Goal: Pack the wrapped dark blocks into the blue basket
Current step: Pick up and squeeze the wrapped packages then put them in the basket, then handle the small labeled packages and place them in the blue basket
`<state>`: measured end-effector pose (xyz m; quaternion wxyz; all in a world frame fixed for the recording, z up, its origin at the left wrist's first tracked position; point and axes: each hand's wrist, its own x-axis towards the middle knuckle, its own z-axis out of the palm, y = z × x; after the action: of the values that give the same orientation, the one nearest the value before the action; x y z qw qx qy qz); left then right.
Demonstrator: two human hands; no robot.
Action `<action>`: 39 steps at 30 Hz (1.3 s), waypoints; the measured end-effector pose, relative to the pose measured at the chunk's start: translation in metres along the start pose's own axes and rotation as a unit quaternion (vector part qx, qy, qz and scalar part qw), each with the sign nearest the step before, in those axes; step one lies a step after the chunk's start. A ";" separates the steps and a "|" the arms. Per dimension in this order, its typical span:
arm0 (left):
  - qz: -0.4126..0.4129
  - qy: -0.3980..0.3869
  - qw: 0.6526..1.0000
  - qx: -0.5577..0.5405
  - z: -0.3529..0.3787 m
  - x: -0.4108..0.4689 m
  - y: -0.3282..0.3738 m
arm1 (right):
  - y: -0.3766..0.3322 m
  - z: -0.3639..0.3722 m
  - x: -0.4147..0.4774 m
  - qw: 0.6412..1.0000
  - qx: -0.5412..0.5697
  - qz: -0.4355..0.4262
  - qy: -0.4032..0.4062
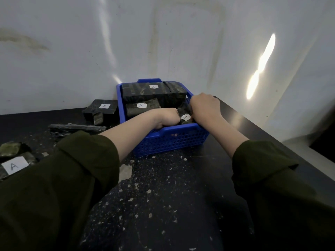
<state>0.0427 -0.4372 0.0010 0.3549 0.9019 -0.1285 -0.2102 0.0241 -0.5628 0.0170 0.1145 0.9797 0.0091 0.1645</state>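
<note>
Dark sleeves nearest, then both hands inside the blue basket (pixel 170 140): left hand (pixel 167 117) fisted, right hand (pixel 204 105) curled, pinching a small wrapped block (pixel 184 115) between them, equally near both. Spare block (pixel 102 108) left of the hands on the desk (pixel 181 187).

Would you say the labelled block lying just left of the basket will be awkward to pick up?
Probably somewhat. The labelled block looks rigid and boxy, so unlikely to flop or roll. Its glossy wrap may be slippery, and a loose flap could tear.
</note>
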 end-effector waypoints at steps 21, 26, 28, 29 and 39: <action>0.118 0.177 0.977 0.018 -0.014 -0.055 -0.010 | -0.001 -0.018 -0.007 0.991 0.132 0.000 0.028; 0.188 0.326 0.926 0.037 -0.039 -0.132 -0.053 | -0.059 -0.051 -0.046 0.958 0.255 -0.077 0.104; 0.180 0.357 0.916 0.046 -0.049 -0.161 -0.079 | -0.091 -0.066 -0.065 0.941 0.298 -0.117 0.110; 0.168 0.372 0.911 0.053 -0.054 -0.174 -0.093 | -0.108 -0.071 -0.072 0.933 0.316 -0.136 0.106; -0.050 0.476 0.878 -0.015 -0.065 -0.270 -0.222 | -0.237 -0.047 -0.096 0.898 0.396 -0.178 -0.069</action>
<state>-0.1456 -0.1373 -0.0326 0.3755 0.8930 0.1044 0.2249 -0.0772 -0.3272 -0.0242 -0.2555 0.9348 0.2402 0.0558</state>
